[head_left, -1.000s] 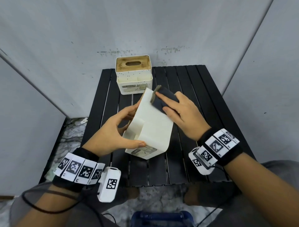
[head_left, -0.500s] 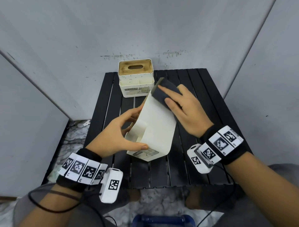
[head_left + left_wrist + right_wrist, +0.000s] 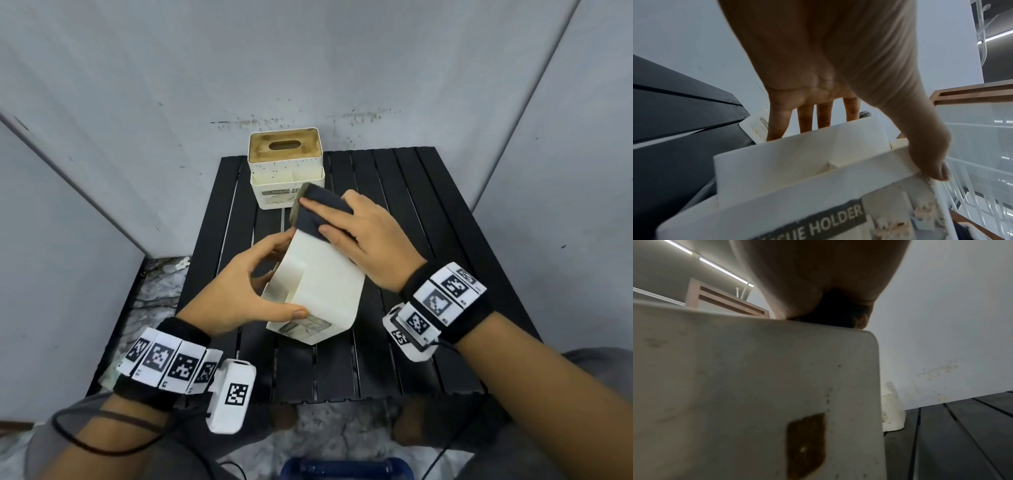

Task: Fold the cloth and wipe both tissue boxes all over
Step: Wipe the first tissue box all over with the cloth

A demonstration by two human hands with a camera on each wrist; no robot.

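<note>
A cream tissue box (image 3: 329, 291) is tilted over the black slatted table (image 3: 428, 240), its "TISSUE HOLDER" label toward me. My left hand (image 3: 270, 270) grips it, thumb on the near edge (image 3: 937, 172) and fingers (image 3: 807, 120) behind its open side pockets. My right hand (image 3: 337, 224) lies flat on a folded dark cloth (image 3: 323, 198) and presses it onto the box's far upper end, where the cloth overhangs the edge. The right wrist view shows the cloth (image 3: 834, 309) under my palm on the box (image 3: 756, 386). The second tissue box (image 3: 286, 168), with a wooden slotted lid, stands upright at the table's back.
Grey walls close in on the table at the back, left and right. The second box (image 3: 892, 410) stands just beyond the held one. Marbled floor (image 3: 161, 284) shows to the left. A blue object (image 3: 342, 471) sits below the table's front edge.
My right hand has slid the cloth along the box's upper face toward its far end, where it now overhangs. The left hand keeps the same grip.
</note>
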